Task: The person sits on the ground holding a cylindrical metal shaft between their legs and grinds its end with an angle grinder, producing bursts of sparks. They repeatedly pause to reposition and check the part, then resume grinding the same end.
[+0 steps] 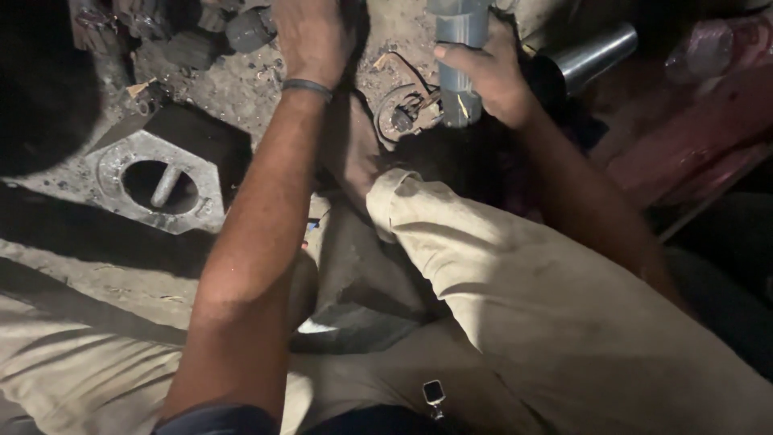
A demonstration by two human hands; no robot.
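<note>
Right hand: your right hand [491, 76] is clenched round the grey upright metal tube [459, 56], top centre.
Left hand: your left hand [310, 36] lies knuckles-up; grip unreadable.
Handling: the tube looks rigid, heavy, smooth; hold mid-shaft.

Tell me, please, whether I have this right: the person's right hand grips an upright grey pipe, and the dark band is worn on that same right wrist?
Not quite. The head view shows the right hand gripping the upright grey pipe, as you say, but the dark band sits on the left wrist, just below the left hand.
</note>
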